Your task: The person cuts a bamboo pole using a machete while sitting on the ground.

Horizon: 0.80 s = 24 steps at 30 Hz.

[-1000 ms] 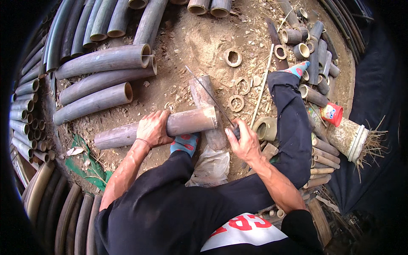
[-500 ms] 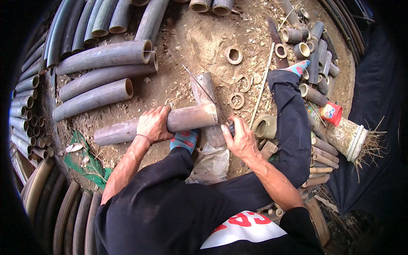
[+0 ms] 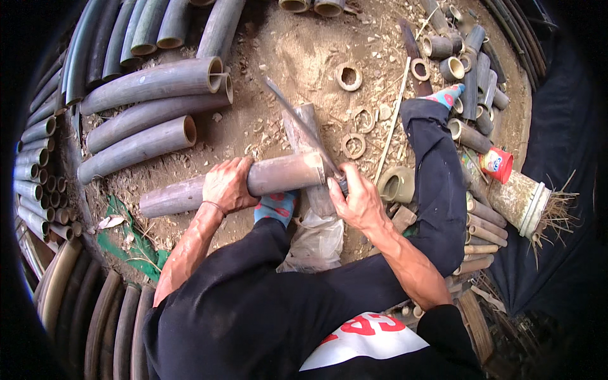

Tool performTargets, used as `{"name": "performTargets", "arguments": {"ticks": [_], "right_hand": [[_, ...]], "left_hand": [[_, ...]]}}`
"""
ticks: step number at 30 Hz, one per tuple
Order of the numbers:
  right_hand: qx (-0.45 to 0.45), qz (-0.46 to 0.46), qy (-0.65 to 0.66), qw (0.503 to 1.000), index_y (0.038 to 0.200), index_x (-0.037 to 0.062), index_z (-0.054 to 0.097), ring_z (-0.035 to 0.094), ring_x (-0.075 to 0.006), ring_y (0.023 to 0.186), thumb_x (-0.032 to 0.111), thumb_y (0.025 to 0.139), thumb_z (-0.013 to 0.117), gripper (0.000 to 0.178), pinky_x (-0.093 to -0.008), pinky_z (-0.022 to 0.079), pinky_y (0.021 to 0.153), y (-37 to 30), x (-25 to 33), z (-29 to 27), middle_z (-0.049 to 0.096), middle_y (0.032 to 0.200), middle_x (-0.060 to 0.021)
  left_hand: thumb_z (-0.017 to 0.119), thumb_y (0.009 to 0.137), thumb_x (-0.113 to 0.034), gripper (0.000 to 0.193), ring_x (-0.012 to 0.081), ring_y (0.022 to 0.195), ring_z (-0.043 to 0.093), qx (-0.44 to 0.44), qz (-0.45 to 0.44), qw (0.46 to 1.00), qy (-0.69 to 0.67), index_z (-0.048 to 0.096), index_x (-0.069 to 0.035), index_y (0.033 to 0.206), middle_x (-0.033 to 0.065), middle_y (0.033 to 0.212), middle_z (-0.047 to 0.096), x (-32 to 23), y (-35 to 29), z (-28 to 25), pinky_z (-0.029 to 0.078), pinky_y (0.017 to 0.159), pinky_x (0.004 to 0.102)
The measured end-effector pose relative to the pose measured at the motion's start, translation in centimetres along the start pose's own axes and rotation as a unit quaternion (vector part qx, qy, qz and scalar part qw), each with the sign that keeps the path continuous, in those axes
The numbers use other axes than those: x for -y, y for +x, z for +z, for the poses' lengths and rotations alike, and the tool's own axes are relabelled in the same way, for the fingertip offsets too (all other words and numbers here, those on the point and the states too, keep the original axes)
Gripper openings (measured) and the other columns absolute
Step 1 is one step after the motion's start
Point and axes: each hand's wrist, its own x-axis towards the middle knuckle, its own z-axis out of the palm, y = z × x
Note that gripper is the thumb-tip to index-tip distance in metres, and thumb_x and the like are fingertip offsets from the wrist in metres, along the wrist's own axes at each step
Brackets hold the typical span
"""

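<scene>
A thick bamboo tube [image 3: 288, 174] lies slanting across a shorter log [image 3: 303, 126] that runs beneath its right end. My left hand [image 3: 228, 185] is closed over the tube's middle and presses down on it. My right hand [image 3: 358, 197] grips the dark handle of a long-bladed hand tool [image 3: 306, 131]. Its narrow metal blade slants up and left past the tube's right end, where the surface looks paler. Whether the blade has teeth cannot be made out. My socked left foot [image 3: 277, 208] is tucked against the tube's near side.
Long bamboo poles [image 3: 152, 85] lie at the left. Cut bamboo rings [image 3: 348, 77] and chips litter the dirt ahead. Short tubes [image 3: 453, 68], a red packet [image 3: 496, 164] and a pale bucket [image 3: 520, 201] sit at the right. A plastic bag [image 3: 316, 244] lies below the log.
The blade has turned so that more of its flat side shows, and its tip has shifted slightly up and left. My right hand moved a little with it. The left hand stays on the tube.
</scene>
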Motion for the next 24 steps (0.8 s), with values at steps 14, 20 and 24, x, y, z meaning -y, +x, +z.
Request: {"name": "performTargets", "arguments": {"ticks": [14,20,24], "right_hand": [[-0.122,-0.131,0.077,0.981,0.108,-0.0033,0.054,0.068,-0.0312,0.063,0.015,0.092,0.067,0.028,-0.0391,0.053,0.054,0.3,1.7,-0.2,0.066,0.081,-0.0212],[0.039,0.012,-0.031,0.999,0.106,-0.0036,0.052,0.065,-0.0322,0.053,0.018,0.094,0.064,0.027,-0.0419,0.05,0.049,1.7,-2.8,-0.1,0.062,0.069,-0.0186],[-0.128,-0.148,0.07,0.978,0.106,-0.003,0.053,0.066,-0.0339,0.056,0.019,0.095,0.064,0.027,-0.0409,0.051,0.05,1.2,1.5,-0.4,0.062,0.074,-0.0191]], "left_hand": [[0.085,0.05,-0.03,0.077,0.0317,0.102,0.063,-0.052,0.003,0.998,0.026,0.058,-0.01,0.119,0.0104,0.107,0.065,-0.1,-0.8,0.8,0.049,0.09,0.0441],[0.08,0.057,-0.025,0.064,0.0308,0.102,0.063,-0.069,0.002,0.997,0.044,0.058,-0.011,0.115,0.0096,0.106,0.064,-0.8,-0.8,1.5,0.048,0.089,0.0442],[0.076,0.061,-0.02,0.06,0.0291,0.107,0.061,-0.142,-0.005,0.987,0.08,0.057,-0.009,0.118,0.0096,0.116,0.063,-0.9,-1.9,2.6,0.046,0.093,0.0429]]}}
